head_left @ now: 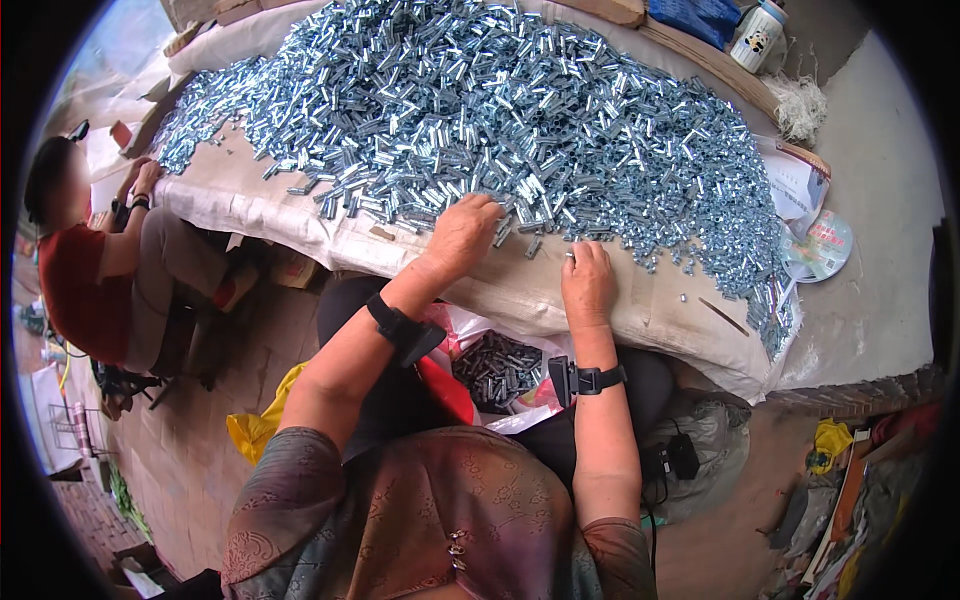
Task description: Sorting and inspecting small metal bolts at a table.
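A broad heap of small shiny metal tubes (450, 120) covers the cloth-topped table (400, 255) in front of me. At the heap's near edge is my left hand (465, 235), its fingers curled together beside a few loose tubes; what they pinch is hidden. My right hand (588, 285) rests by the table's front edge with fingers bent and drawn together, a ring on one of them. Whatever is between those fingertips is too small to make out. Between my forearms, on my lap, an open bag (465, 330) holds many darker metal tubes (500, 370).
Shorter metal pieces (700, 230) spread at the heap's right. A round fan (818, 245) lies beside them, and a white bottle (760, 38) stands at the far right. Another person in a red shirt (75, 290) sits on the left, hands at the table. A yellow bag (258, 425) lies near my left arm.
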Demonstrator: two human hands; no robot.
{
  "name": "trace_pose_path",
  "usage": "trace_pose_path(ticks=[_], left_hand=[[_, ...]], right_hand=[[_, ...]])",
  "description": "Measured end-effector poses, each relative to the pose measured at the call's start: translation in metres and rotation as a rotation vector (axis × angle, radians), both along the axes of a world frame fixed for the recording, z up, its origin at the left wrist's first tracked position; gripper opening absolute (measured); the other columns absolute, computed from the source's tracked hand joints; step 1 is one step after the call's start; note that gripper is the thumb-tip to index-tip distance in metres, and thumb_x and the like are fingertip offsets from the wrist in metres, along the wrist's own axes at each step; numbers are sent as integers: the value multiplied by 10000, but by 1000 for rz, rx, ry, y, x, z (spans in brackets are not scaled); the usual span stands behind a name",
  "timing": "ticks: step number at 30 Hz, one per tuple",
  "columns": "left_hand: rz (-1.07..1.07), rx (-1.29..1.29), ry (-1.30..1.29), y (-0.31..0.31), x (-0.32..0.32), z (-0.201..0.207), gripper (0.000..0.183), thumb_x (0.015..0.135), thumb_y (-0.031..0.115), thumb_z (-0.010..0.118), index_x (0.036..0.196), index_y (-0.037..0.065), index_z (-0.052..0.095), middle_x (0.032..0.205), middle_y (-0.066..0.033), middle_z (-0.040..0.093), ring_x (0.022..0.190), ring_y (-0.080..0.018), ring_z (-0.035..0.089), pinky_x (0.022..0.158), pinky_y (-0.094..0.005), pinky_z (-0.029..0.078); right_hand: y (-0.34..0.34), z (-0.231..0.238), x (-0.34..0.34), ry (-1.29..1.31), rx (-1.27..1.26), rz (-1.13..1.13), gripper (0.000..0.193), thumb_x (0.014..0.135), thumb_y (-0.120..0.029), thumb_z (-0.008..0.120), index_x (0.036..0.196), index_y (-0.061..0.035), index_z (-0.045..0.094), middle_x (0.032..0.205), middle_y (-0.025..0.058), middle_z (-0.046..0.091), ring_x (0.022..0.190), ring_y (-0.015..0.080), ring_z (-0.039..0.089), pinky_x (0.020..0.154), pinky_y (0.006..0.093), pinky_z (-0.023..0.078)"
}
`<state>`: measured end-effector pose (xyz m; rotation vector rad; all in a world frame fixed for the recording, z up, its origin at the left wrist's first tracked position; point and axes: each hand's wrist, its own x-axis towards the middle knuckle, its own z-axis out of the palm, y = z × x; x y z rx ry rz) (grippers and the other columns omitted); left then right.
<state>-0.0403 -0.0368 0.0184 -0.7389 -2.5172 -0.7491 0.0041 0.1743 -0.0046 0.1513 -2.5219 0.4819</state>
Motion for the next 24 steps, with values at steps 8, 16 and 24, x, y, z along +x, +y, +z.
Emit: trace_pose_path(ticks=[8,16,24], left_hand=[[101,-285,-130,23,5,-5,74,763,89,530,812,49,569,838,-101,541,820,-288,576,649,-389,473],[31,-231,32,12,24,-5,50,715,73,523,756,46,531,816,-93,505,803,-276,531,663,-363,459],[-131,-42,0,-2,31,-11,116,725,65,577,838,42,561,869,-96,567,840,-286,550,696,-348,449]], right_hand=[[-1,3,3,10,-19,28,146,726,-57,587,871,-60,569,928,79,581,866,279,553,749,368,465],[-8,-4,16,-123,-724,217,178,753,37,594,927,2,576,870,41,594,714,125,602,646,228,479],[-27,8,32,-281,-1021,342,207,766,43,595,972,30,577,887,27,587,724,66,558,646,203,456]])
